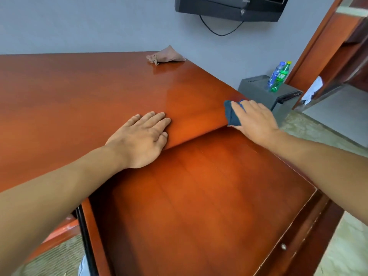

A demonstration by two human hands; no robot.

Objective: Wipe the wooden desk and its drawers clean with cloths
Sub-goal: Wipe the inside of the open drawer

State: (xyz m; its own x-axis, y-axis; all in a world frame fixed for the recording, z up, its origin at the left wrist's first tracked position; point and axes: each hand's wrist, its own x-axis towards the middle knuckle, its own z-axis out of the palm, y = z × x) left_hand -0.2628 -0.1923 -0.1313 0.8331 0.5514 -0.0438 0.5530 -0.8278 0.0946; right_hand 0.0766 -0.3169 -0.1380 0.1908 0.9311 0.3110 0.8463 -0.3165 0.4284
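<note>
The glossy reddish wooden desk fills the left and middle of the view. A lower wooden cabinet top adjoins it, with a drawer knob on its front. My left hand lies flat on the desk's front edge, fingers apart and holding nothing. My right hand presses a dark blue cloth against the desk's right corner edge. A second, pinkish-brown cloth lies crumpled at the desk's far right corner.
A grey box stands on the floor right of the desk, with a blue bottle and a green bottle on it. A black screen with a hanging cable is on the wall. Wooden door frame at right.
</note>
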